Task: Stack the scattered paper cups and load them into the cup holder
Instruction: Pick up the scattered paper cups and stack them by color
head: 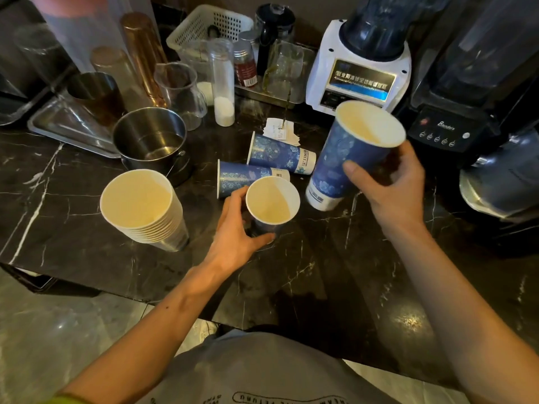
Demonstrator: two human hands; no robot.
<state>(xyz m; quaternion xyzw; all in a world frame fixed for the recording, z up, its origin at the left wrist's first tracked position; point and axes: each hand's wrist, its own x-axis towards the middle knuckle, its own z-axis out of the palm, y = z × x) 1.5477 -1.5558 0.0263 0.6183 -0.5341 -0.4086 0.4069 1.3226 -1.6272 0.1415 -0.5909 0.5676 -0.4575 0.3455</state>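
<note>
My right hand [388,185] grips a blue patterned paper cup [347,158], lifted and tilted above the black marble counter [320,258]. My left hand [236,228] is wrapped around another blue paper cup [272,201] that stands upright on the counter. Behind it two more blue cups lie on their sides, one nearer [242,176] and one farther [280,154]. To the left, a stack of nested paper cups [140,205] sits in a metal cup holder [175,243], rims fanned out.
A steel pot [151,138] stands behind the stack, beside a metal tray [67,126] with glass and steel vessels. A white blender base [358,74] and a black blender [449,123] stand at the back right. Paper slips [280,129] lie behind the cups.
</note>
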